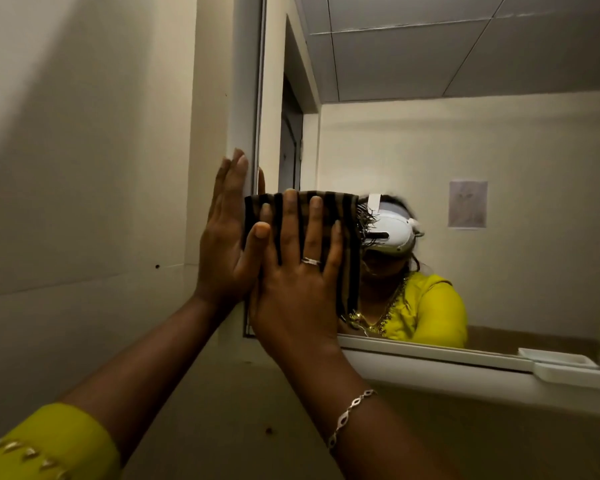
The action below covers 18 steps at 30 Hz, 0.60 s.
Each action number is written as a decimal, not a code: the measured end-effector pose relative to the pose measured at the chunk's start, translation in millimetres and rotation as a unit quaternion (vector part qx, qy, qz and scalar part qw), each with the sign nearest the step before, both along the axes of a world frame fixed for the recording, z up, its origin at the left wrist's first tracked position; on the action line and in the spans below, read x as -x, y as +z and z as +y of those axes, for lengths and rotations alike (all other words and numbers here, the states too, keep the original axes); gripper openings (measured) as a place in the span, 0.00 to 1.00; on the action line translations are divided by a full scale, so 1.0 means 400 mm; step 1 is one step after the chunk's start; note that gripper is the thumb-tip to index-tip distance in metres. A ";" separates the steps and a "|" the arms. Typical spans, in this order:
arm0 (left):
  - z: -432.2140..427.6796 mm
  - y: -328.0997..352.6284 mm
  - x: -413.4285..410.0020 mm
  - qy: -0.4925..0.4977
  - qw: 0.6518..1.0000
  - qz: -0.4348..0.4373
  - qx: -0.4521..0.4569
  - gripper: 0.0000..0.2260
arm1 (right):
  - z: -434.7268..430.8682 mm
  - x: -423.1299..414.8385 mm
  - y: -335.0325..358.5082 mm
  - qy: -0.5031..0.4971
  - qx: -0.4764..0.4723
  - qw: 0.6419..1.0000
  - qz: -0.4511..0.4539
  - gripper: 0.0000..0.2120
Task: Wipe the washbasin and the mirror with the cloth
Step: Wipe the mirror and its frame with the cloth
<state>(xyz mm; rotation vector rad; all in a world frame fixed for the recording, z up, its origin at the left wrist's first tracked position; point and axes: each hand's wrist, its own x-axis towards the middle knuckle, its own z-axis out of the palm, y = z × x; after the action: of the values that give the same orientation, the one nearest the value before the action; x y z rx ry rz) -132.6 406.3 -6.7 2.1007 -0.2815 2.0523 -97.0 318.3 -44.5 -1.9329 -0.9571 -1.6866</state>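
Observation:
A brown cloth (345, 233) with dark stripes and a frayed fringe lies flat against the lower left part of the mirror (465, 150). My right hand (300, 268) presses it to the glass with straight, spread fingers. My left hand (227, 233) stands flat with straight fingers against the mirror's white left frame (245, 98), its thumb touching the cloth's left edge. The washbasin is out of view.
The mirror's white bottom frame (430, 358) carries a small white shelf (568, 370) at the right. A beige wall (84, 168) fills the left. The glass reflects a person in a yellow top, a ceiling, a doorway and a paper on the far wall.

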 end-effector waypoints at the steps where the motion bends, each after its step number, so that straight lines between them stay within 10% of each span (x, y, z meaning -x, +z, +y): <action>1: 0.000 0.000 0.000 -0.007 1.000 -0.002 0.005 0.40 | 0.002 0.000 -0.003 0.000 0.005 1.000 0.000 0.33; 18: -0.003 -0.005 0.005 0.020 1.000 -0.012 0.002 0.38 | -0.138 -0.079 0.000 0.052 0.099 0.990 -0.081 0.28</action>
<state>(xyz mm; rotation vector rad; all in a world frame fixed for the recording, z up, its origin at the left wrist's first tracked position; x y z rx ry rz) -134.5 405.3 -8.7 2.0964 -0.2393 2.1006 -65.6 263.1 -44.5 -1.8515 -1.3069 -1.7665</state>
